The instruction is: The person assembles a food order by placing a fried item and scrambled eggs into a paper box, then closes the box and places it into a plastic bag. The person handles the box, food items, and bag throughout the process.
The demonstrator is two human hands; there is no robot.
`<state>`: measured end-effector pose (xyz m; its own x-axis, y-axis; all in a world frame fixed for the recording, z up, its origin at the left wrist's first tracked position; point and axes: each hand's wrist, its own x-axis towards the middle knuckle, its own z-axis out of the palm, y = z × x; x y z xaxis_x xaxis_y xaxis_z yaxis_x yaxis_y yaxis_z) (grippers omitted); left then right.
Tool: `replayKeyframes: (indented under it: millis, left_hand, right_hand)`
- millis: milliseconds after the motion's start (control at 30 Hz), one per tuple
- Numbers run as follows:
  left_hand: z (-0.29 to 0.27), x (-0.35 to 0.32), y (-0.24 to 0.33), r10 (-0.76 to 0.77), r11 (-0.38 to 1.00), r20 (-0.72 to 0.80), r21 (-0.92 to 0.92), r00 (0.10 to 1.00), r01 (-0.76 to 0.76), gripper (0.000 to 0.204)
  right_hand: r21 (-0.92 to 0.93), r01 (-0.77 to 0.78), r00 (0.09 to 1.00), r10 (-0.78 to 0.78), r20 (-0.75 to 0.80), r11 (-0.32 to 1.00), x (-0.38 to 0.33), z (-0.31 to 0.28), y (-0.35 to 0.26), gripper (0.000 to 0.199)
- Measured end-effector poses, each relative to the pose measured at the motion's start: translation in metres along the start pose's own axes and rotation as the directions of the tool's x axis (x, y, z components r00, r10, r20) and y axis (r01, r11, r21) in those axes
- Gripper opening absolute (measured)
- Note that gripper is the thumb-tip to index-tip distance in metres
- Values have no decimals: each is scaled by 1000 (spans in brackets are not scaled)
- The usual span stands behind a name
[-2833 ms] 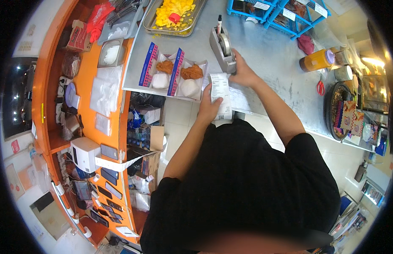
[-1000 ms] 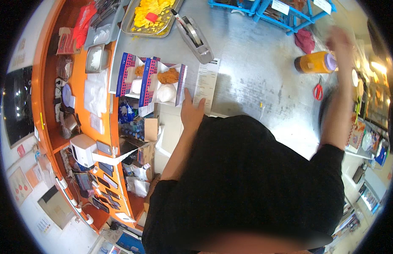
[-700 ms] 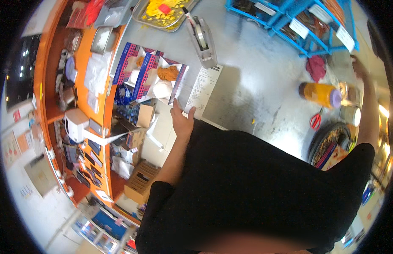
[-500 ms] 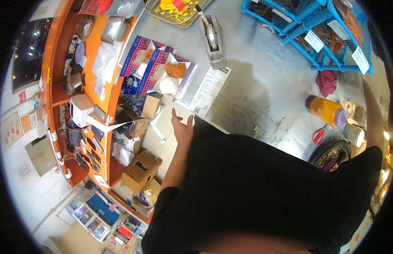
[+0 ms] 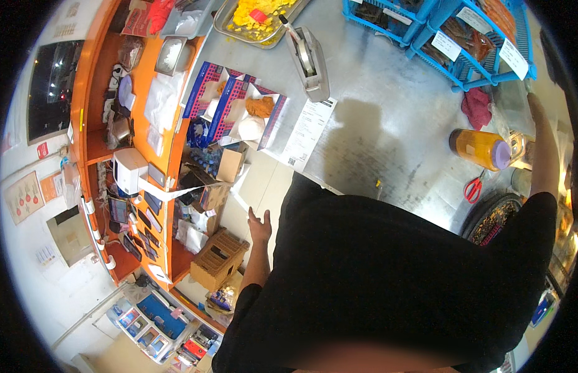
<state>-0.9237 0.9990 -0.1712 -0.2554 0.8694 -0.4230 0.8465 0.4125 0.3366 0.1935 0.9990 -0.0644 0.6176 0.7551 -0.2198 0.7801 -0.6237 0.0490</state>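
My left hand (image 5: 259, 225) hangs beside the table over the floor, its fingers apart and nothing in it. On the right my arm (image 5: 544, 155) stretches forward along the table's edge. Its far end comes close to a clear plastic container (image 5: 511, 99) below the blue baskets (image 5: 481, 82); the fingers cannot be made out there. Beside that arm lies a jar of amber liquid (image 5: 474, 147) with a lavender lid. A crumpled maroon cloth (image 5: 476, 108) is just beyond it. Red-handled scissors (image 5: 473, 190) and a round black bowl with crumbs (image 5: 488, 222) are nearer my body.
Two patterned boxes (image 5: 223, 118) with fried chicken (image 5: 259, 107) and white rounded portions stand at the table's left edge. Next to them are a printed slip (image 5: 309, 133), a tape dispenser (image 5: 309, 65) and a metal tray (image 5: 286, 37) of yellow pieces. Orange shelving (image 5: 92, 133) stands left.
My left hand has dropped back toward my body, away from the boxes. My right arm has swung out and forward toward the clear container. The view has shifted slightly.
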Motion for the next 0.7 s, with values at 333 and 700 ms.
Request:
replayKeyframes:
  millis: [333, 700]
  left_hand:
    - [32, 6, -103, -126, 991, 79, 58, 989, 122, 88]
    - [42, -44, -71, -253, 967, 398, 133, 882, 218, 74]
  right_hand:
    - [-53, 18, 999, -20, -49, 998, -3, -10, -5, 38]
    - [-119, 23, 994, -35, -102, 993, 16, -13, 25, 36]
